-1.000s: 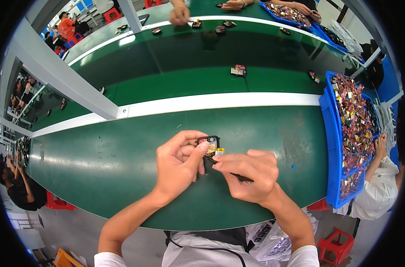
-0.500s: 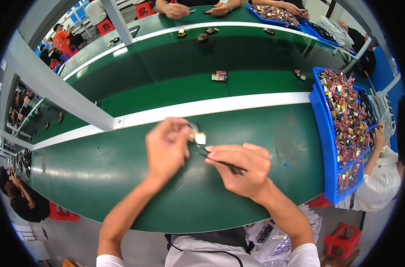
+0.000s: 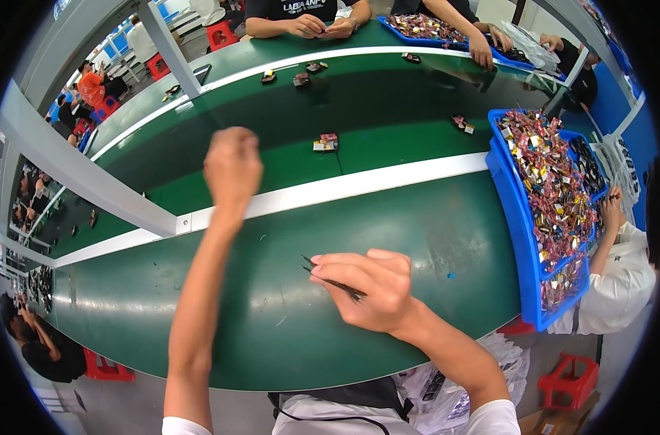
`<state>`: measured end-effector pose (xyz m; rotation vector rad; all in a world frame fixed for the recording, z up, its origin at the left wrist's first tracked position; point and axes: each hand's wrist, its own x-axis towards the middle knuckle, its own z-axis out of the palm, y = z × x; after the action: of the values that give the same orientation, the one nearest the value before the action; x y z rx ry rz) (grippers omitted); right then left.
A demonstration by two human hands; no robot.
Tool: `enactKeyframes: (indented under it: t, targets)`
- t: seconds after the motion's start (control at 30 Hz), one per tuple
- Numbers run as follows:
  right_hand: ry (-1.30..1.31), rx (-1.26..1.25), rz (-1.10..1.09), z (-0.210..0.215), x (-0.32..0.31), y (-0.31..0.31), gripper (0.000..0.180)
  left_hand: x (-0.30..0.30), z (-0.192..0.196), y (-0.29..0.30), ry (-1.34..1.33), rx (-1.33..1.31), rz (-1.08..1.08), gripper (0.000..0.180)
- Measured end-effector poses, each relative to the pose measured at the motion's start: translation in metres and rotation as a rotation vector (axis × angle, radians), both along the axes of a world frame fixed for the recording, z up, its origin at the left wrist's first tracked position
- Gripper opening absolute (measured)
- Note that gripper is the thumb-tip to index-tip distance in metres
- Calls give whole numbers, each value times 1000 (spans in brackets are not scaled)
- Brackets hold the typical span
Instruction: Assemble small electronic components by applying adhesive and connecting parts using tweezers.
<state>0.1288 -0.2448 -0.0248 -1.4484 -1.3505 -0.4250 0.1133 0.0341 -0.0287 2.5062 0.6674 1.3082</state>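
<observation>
My left hand (image 3: 232,167) is stretched far forward over the white strip (image 3: 359,185) at the edge of the green belt (image 3: 388,138). Its fingers are curled and I see only its back, so anything inside is hidden. My right hand (image 3: 366,286) rests low over the green worktable (image 3: 431,239), shut on thin dark tweezers (image 3: 323,274) whose tips point left with nothing in them. A small cluster of dark and red parts (image 3: 326,142) lies on the belt, ahead and to the right of my left hand.
Blue trays (image 3: 515,225) heaped with small red and yellow parts (image 3: 547,181) line the right side. A person in white (image 3: 620,283) works beside them. Other people's hands (image 3: 308,27) work at the far side. A grey post (image 3: 167,47) rises at back left.
My left hand left my right hand and reached forward over the belt with the small part it pinched, which is no longer visible. My right hand stayed put with the tweezers.
</observation>
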Motion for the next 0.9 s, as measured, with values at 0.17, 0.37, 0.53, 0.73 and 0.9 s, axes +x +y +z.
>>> enactKeyframes:
  t: [0.17, 0.37, 0.53, 0.73, 0.9]
  targets:
    - [-16, -27, -25, -2, 1, 1, 21, 50, -9, -69, 129, -194, -348, 17]
    - [6, -43, 3, 1, -4, 3, 21, 65, -22, -65, 159, -117, -135, 15]
    - [-9, -19, -9, -1, -2, 0, 22, 49, -18, -53, 257, -91, -183, 13]
    - [-23, -23, 11, 1, -5, 0, 23, 22, -10, -11, 208, -74, -256, 11]
    - [-13, -48, 27, 2, -6, 0, 22, 26, -13, -14, 312, -543, -110, 20]
